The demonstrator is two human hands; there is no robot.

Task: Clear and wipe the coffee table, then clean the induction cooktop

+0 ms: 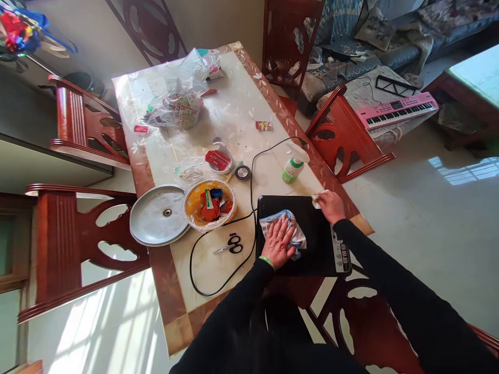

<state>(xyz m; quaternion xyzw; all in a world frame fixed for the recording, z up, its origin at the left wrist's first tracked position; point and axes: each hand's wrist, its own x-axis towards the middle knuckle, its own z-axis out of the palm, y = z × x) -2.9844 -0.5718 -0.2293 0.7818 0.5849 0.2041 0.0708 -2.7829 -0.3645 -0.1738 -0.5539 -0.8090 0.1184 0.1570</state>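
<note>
A black induction cooktop (315, 236) lies on the table's near edge, its button panel (341, 254) on the right. Flat on its surface, my left hand (277, 241) presses a folded pinkish-grey cloth with blue edging (298, 236), fingers spread. My right hand (331, 205) is at the cooktop's far right corner. Its fingers are closed on a small crumpled whitish wipe (316, 199); whether that is paper or fabric is unclear. Beyond this corner stands a green-and-white pump bottle (292, 170). A black power cord (194, 283) loops to the left of the cooktop.
Scissors (230, 245) lie inside the cord loop. Left of them are a yellow bowl (188, 208) of wrappers and a round metal lid (154, 218). Black tape (243, 173), a plastic bag of packets (179, 109) and a red packet (264, 125) sit farther back. Wooden chairs (346, 140) surround the table.
</note>
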